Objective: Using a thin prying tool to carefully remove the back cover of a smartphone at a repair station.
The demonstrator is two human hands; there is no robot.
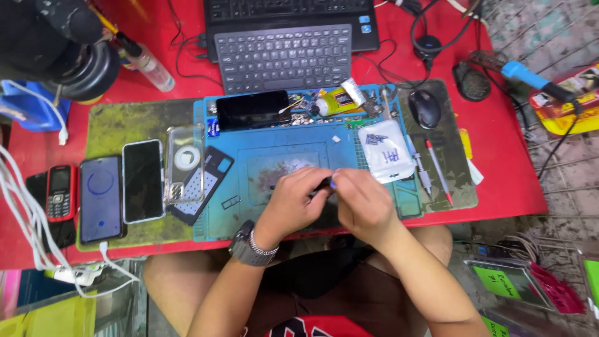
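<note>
My left hand [293,203] and my right hand [365,203] meet over the near edge of a blue work mat [249,215]. Together they pinch a small dark part [324,183] with a pale purple tip; most of it is hidden by the fingers. A metal wristwatch [249,246] sits on my left wrist. Just right of my hands lies a white plastic pouch [387,151]. A black phone [253,109] rests at the far edge of the mat.
Left of the mat lie a clear phone case [185,163], two smartphones [142,181] and a red keypad phone [60,192]. A keyboard [284,57], laptop, mouse [425,107], pens [438,171], glue tube [337,100] and a blue soldering iron [530,78] stand farther off on the red table.
</note>
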